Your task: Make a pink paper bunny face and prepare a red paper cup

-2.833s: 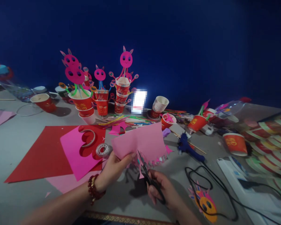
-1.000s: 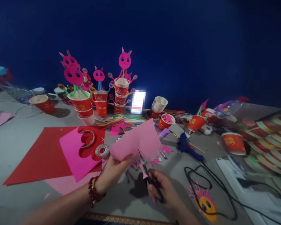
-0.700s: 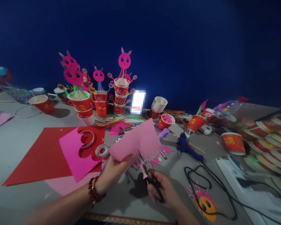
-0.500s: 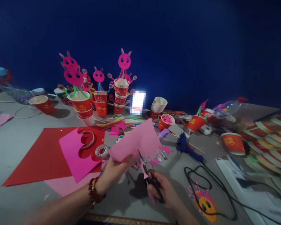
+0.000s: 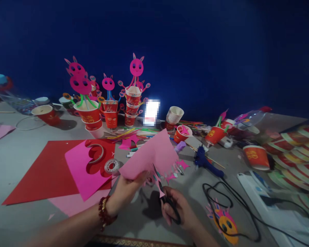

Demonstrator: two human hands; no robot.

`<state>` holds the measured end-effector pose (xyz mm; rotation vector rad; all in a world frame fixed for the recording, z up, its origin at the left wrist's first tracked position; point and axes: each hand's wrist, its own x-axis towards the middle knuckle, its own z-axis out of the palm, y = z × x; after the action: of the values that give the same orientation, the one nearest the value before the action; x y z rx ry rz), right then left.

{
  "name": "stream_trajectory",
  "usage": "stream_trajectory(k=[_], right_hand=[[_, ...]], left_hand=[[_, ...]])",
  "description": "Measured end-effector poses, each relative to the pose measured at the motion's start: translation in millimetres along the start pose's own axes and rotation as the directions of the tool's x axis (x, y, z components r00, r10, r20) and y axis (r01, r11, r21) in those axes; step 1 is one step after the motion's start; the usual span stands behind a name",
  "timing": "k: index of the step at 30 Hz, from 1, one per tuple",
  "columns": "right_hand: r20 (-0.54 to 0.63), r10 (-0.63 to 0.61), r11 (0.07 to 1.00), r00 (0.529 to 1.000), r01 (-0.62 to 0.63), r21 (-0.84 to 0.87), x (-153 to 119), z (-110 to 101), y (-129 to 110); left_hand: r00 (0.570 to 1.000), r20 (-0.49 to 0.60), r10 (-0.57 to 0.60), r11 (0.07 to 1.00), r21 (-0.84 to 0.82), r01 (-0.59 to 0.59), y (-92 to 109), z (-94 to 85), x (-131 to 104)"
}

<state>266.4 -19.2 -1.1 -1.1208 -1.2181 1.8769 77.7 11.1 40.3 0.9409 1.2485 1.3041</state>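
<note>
A light pink sheet of paper (image 5: 154, 151) with a ragged, cut lower right edge is held up by my left hand (image 5: 130, 188), its thumb pressed on the sheet. Black-handled scissors (image 5: 172, 208) are gripped in my right hand (image 5: 176, 207), blades pointing up and left at the paper's lower edge. A narrow pink strip hangs beside the blades. Under the paper, my left fingertips are partly hidden.
Red paper (image 5: 43, 171), magenta paper (image 5: 78, 168) and a tape roll (image 5: 111, 166) lie left. Decorated cups (image 5: 110, 118) stand behind. On the right are a blue glue gun (image 5: 207, 163), its black cable, an orange face cutout (image 5: 228, 226) and a red cup (image 5: 256, 157).
The scissors' blades look nearer together, and the pink strip beside them has shifted slightly. Both hands have otherwise stayed almost in place.
</note>
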Motion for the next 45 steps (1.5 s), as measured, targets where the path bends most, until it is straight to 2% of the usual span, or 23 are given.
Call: stream_trajectory(k=[7,15,22,34,40,45], right_hand=[[0.002,0.017,1.000,1.000,-0.017,0.006,-1,0,-2],[0.012,-0.002,1.000,1.000,0.002,0.008,2,3,-5],[-0.011,0.006,0.999,1.000,-0.006,0.047,2,3,-2],[0.005,0.008,1.000,1.000,-0.008,0.021,1,4,-7],[-0.005,0.003,0.999,1.000,-0.002,0.040,1,5,-8],[-0.023,0.027,0.998,0.999,-0.025,0.061,2,5,-7]], left_hand=[[1.000,-0.009,-0.008,1.000,0.016,0.008,2,0.0,0],[0.999,-0.024,0.038,0.999,-0.023,-0.039,-11,-2.5,1],[1.000,-0.019,0.025,1.000,-0.013,-0.025,-18,-3.3,0],[1.000,-0.004,0.006,0.999,-0.041,-0.006,-9,-0.9,-1],[1.000,0.004,-0.011,0.997,-0.072,0.011,-13,-2.1,0],[1.000,0.025,0.006,1.000,0.010,-0.007,-15,-5.4,0]])
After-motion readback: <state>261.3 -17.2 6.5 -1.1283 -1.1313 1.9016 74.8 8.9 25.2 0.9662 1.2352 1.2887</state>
